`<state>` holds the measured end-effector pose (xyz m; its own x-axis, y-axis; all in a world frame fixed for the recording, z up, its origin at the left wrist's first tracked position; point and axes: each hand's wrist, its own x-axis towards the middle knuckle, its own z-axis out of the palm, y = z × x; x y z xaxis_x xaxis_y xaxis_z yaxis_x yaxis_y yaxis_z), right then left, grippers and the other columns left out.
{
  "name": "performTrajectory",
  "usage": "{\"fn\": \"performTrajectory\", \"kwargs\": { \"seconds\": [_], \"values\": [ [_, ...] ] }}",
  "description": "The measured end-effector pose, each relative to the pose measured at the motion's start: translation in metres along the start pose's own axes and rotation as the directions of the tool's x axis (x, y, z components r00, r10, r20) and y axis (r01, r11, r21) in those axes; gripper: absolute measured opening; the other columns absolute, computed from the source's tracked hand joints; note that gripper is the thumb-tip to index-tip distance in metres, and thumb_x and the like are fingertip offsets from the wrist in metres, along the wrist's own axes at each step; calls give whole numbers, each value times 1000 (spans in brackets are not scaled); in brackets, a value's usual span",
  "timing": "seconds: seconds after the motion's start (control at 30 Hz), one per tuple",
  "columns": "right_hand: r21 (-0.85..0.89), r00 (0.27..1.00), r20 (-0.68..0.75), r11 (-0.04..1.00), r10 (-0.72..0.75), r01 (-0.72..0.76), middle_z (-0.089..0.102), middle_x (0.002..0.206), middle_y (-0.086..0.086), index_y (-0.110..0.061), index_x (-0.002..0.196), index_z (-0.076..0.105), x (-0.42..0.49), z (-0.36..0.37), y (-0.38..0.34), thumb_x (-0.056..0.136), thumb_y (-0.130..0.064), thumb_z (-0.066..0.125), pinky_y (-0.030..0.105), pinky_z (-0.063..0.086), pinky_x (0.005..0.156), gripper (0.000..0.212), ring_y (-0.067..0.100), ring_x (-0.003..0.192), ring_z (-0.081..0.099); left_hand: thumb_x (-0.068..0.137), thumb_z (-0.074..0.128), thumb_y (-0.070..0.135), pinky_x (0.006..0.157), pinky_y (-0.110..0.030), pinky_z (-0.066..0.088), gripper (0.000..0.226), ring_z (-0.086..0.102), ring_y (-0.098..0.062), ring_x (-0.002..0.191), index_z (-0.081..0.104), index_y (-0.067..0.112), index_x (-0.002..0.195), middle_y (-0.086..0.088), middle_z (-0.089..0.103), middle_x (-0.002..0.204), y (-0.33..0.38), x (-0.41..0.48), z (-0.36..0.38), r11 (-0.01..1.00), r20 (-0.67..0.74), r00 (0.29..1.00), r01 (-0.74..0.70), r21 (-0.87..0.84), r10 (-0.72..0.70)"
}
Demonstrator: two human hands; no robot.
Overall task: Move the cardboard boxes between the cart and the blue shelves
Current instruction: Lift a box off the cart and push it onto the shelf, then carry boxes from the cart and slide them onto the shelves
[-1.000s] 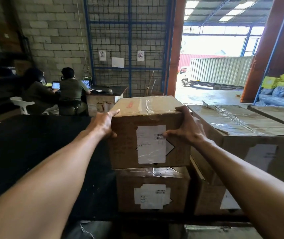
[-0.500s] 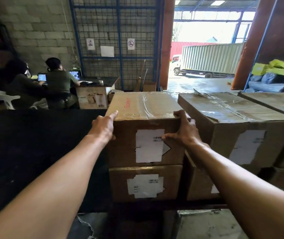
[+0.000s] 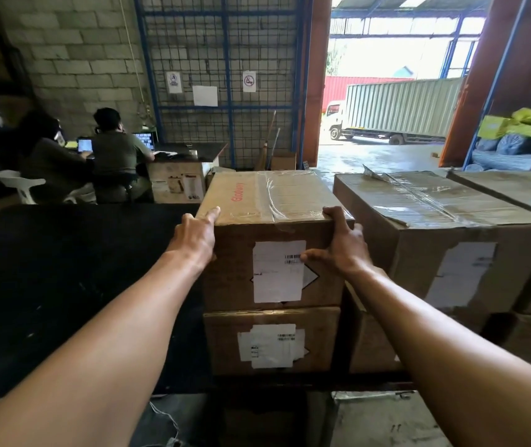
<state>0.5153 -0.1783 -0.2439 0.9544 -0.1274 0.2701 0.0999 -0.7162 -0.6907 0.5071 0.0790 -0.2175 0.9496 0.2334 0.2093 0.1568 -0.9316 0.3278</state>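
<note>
Step in hand, by judgement: taking hold of the top box [image 3: 270,233] for a lift off the stack. Seated square on a lower box [image 3: 270,340] of the same footprint, at the left end of a row of cartons, just beside a larger box [image 3: 435,240] on the right, with only a narrow gap between. Not lifted yet by the look of it: flush on the lower box.

Pressing left hand [image 3: 195,235] against the left face, index finger straight along the top-left edge. No call on the other fingers, hidden behind the box. Hooking right hand [image 3: 343,250] over the top-right front corner, fingers curled onto the taped lid, thumb spread across the front onto the white label [image 3: 278,271].

Stacked on what is probably the cart deck; too dark underneath to tell. Black surface [image 3: 64,269] just to the left, level with mid-stack. No blue shelves within reach here, only blue mesh framing [image 3: 225,59] on the far wall.

Next move calls for:
- getting a lower purchase or a firmer squeeze first, to avoid slip from a high side grip on a taped carton
- tipping toward the body, then lifting straight up clear of the lower box
- keeping right fingers out of the gap beside the larger box
- turning and carrying without dragging the lower box along
</note>
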Motion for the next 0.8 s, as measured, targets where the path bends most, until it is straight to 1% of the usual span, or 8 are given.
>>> {"fn": "performTrajectory", "kwargs": {
  "seconds": [0.07,0.13,0.27,0.33,0.43,0.6,0.73,0.8],
  "values": [
    [-9,1000,0,1000,8,-8,33,131,18,-39,132,39,0,1,-3,60,-35,92,52,45,96,89,48,116,49,99,48,20,86,-41,42,48,44,-37,117,37,23,146,-17,39,135,3,-1,1,995,-50,997,-53,85,58],
    [-53,1000,-5,999,3,-3,28,132,15,-38,129,40,-1,0,-6,64,-32,91,53,44,96,83,48,118,45,98,47,10,92,-42,45,54,42,-34,120,31,23,148,-14,35,137,7,-3,-2,985,-60,993,-93,146,103],
    [-274,999,-17,961,-43,36,5,154,12,-33,133,39,-3,-6,-11,73,-33,84,55,43,94,75,49,130,28,94,50,3,101,-41,44,62,40,-32,128,25,13,149,-14,33,144,7,-5,-3,956,-28,987,-149,255,161],
    [-383,996,-3,920,-86,78,13,154,10,-30,136,38,-2,-10,-13,78,-35,80,53,44,95,72,47,129,30,92,56,5,105,-42,40,69,36,-33,134,20,12,151,-15,22,154,7,-6,-4,960,28,991,-132,247,129],
    [-440,993,53,890,-108,120,30,149,8,-26,142,36,1,-16,-14,83,-37,75,49,42,99,72,43,128,36,89,65,12,108,-44,38,81,29,-33,139,14,13,152,-13,11,160,5,-7,-8,960,89,990,-125,250,106],
    [-473,988,108,868,-112,150,26,157,6,-33,149,29,-1,-34,-14,87,-44,69,47,33,110,75,39,139,28,91,62,17,109,-42,34,76,28,-29,141,17,12,152,-12,24,156,13,-15,-19,926,11,974,-217,308,224],
    [-497,980,29,847,-199,186,36,150,8,-27,146,33,-5,-64,-16,92,-46,60,48,40,103,63,37,135,34,90,62,18,105,-41,40,69,43,-33,131,26,5,148,-18,41,145,45,-13,-35,893,-72,917,-361,268,392],
    [-519,978,-30,840,-205,160,35,151,9,-25,148,33,-8,-88,-13,94,-45,57,47,37,106,62,38,136,33,90,63,21,106,-41,39,67,45,-34,129,31,3,145,-21,45,141,72,-16,-41,863,-104,876,-434,258,471]
  ]
}}
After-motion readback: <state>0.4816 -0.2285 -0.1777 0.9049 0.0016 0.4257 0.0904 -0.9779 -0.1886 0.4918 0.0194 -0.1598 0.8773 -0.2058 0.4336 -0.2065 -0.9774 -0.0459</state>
